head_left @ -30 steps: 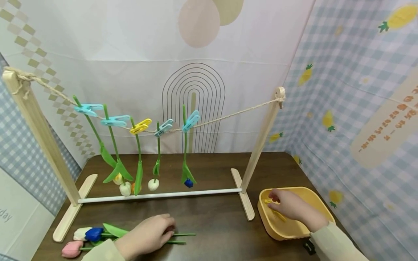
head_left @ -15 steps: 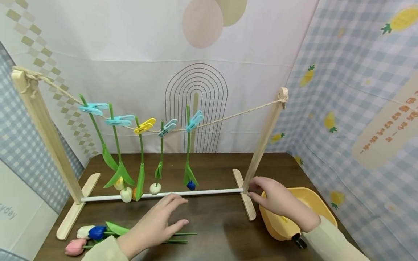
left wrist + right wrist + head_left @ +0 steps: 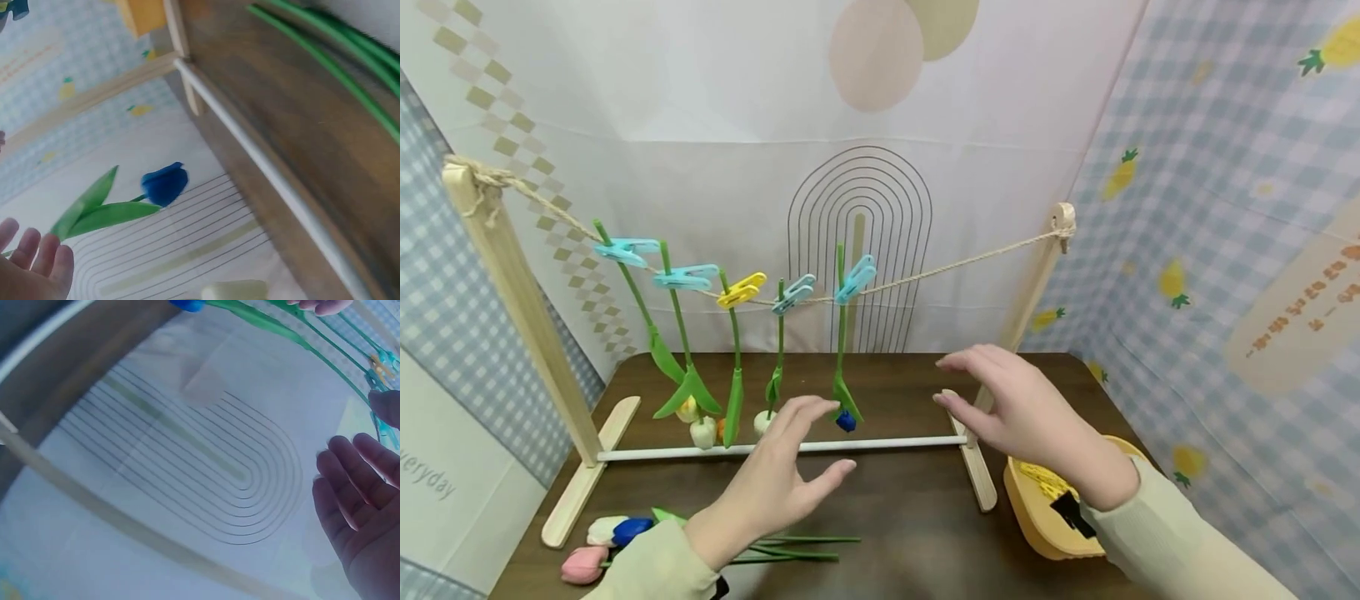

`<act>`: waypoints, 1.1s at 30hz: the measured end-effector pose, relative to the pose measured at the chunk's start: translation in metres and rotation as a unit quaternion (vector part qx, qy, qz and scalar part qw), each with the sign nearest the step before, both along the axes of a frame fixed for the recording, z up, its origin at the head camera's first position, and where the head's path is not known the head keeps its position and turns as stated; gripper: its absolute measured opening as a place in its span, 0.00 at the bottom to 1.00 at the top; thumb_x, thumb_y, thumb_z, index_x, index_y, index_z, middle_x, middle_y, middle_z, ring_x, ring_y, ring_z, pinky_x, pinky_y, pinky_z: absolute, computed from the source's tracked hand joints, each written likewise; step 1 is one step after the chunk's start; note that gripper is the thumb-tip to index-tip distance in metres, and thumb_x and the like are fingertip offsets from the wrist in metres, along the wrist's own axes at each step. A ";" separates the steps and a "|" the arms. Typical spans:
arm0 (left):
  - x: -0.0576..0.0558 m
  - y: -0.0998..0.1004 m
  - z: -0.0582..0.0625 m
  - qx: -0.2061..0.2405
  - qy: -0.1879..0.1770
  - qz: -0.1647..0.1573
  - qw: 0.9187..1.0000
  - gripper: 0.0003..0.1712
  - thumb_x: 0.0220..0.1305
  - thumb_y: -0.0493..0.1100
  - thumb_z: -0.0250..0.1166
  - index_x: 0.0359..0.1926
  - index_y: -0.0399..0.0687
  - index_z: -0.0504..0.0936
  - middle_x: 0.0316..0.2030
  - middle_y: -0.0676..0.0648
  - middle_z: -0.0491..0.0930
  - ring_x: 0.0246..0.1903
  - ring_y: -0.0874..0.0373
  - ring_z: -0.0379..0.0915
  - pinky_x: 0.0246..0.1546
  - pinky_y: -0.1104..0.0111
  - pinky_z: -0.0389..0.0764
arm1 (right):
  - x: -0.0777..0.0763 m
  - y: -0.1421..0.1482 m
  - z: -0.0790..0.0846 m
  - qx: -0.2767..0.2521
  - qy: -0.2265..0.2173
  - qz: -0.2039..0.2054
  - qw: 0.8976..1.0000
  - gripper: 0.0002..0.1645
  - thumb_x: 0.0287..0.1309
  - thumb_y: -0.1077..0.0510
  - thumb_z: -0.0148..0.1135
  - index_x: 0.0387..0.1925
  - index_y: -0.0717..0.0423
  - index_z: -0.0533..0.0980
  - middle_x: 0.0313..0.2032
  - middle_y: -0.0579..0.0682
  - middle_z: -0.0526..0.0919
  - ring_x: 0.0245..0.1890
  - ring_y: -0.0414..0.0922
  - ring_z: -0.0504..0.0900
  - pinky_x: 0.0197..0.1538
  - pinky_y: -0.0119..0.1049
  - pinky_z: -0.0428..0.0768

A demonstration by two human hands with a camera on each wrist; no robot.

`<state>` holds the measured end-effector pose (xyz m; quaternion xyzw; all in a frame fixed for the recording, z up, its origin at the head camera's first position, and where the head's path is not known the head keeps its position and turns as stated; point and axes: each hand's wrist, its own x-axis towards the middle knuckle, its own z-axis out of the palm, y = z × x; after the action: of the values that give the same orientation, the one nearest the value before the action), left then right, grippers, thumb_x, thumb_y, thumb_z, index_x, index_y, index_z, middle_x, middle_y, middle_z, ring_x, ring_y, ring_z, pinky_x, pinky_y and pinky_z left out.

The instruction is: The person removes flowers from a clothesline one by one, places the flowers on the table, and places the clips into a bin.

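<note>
Both hands had thumb and fingers apart and seemed to hold nothing. The left hand (image 3: 772, 477) was near the long green toy tulip with a cup-shaped blue flower (image 3: 846, 420); the right hand (image 3: 1024, 402) was farther right. The toy tulip hung up and down from a light blue plastic peg (image 3: 855, 280) on a tan twisted rope (image 3: 955, 266), flower pointing at the brown bench (image 3: 917, 508). It looked light and bendy, and the stem seemed best to hold.

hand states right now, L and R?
Left hand: open, fingers and thumb apart, holding nothing.
Right hand: open, fingers and thumb apart, nothing visible in it.
</note>
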<state>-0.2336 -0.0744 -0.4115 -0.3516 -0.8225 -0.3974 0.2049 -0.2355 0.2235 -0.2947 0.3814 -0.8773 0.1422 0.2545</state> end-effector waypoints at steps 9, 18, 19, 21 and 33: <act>-0.008 0.013 0.021 0.073 0.024 -0.013 0.997 0.43 0.56 0.50 0.71 0.68 0.47 0.61 0.64 0.47 0.62 0.63 0.54 0.59 0.59 0.56 0.68 | -0.011 -0.031 0.039 -0.029 0.080 0.063 0.994 0.16 0.60 0.53 0.65 0.47 0.57 0.78 0.43 0.48 0.82 0.44 0.44 0.79 0.48 0.41 0.77; -0.018 0.020 0.029 0.122 0.074 -0.031 0.989 0.44 0.60 0.54 0.66 0.69 0.40 0.57 0.64 0.40 0.59 0.62 0.48 0.58 0.60 0.56 0.66 | -0.018 -0.052 0.058 -0.044 0.109 0.090 0.989 0.16 0.58 0.57 0.65 0.46 0.60 0.78 0.42 0.52 0.83 0.44 0.48 0.79 0.50 0.43 0.77; -0.019 0.021 0.030 0.126 0.076 -0.031 0.989 0.44 0.60 0.54 0.66 0.69 0.39 0.57 0.64 0.40 0.59 0.62 0.47 0.58 0.60 0.56 0.65 | -0.019 -0.055 0.059 -0.048 0.116 0.094 0.988 0.16 0.58 0.57 0.66 0.46 0.61 0.78 0.42 0.52 0.82 0.45 0.48 0.80 0.51 0.43 0.77; -0.021 0.021 0.032 0.132 0.071 -0.031 0.988 0.45 0.60 0.53 0.67 0.69 0.37 0.56 0.64 0.40 0.59 0.62 0.47 0.58 0.61 0.55 0.65 | -0.022 -0.061 0.060 -0.055 0.132 0.103 0.984 0.16 0.57 0.58 0.66 0.46 0.62 0.78 0.42 0.53 0.82 0.45 0.49 0.79 0.51 0.42 0.76; -0.027 0.025 0.046 0.143 0.048 -0.038 0.988 0.51 0.58 0.44 0.69 0.75 0.45 0.49 0.68 0.45 0.59 0.66 0.49 0.58 0.64 0.59 0.62 | -0.034 -0.085 0.072 -0.044 0.189 0.110 0.975 0.17 0.60 0.60 0.61 0.48 0.64 0.77 0.48 0.58 0.79 0.49 0.53 0.75 0.57 0.43 0.71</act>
<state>-0.2606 -0.0491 -0.3650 -0.3685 -0.7325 -0.5010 0.2769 -0.2692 0.1383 -0.2227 0.4838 -0.7589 0.1327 0.4152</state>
